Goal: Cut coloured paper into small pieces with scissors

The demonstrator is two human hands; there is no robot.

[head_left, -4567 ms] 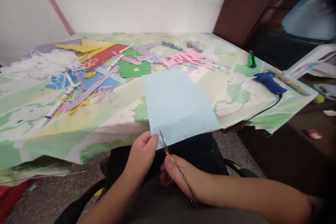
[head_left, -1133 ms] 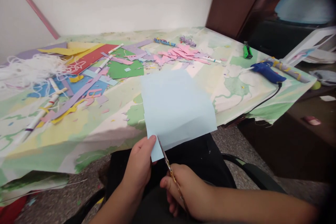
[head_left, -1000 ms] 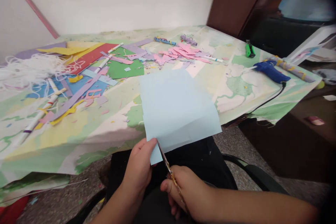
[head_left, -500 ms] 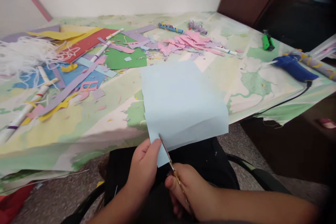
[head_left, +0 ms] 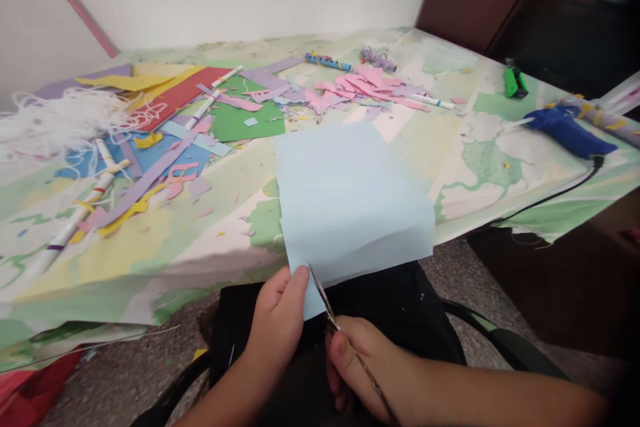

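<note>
A light blue sheet of paper (head_left: 350, 193) lies partly on the table and hangs over its front edge. My left hand (head_left: 280, 310) is closed on the sheet's lower left corner, thumb on top. In my right hand (head_left: 365, 360) is a pair of scissors (head_left: 324, 295), its blades at the paper just right of my left thumb. A narrow flap of the paper stands to the left of the blades, between them and my left hand. The scissors' handles are mostly hidden by my right fingers.
Colored paper scraps (head_left: 370, 83), white yarn (head_left: 65, 117) and white markers (head_left: 75, 227) cover the table's left and back. At right are a blue glue gun (head_left: 570, 130) with a black cord and a green-and-black object (head_left: 515, 82). Chair arms (head_left: 505, 340) flank my lap.
The view has shifted slightly, so the table things appear farther right. The scissor blades look closer together and the handles have shifted in my right hand. My left hand keeps its hold on the paper.
</note>
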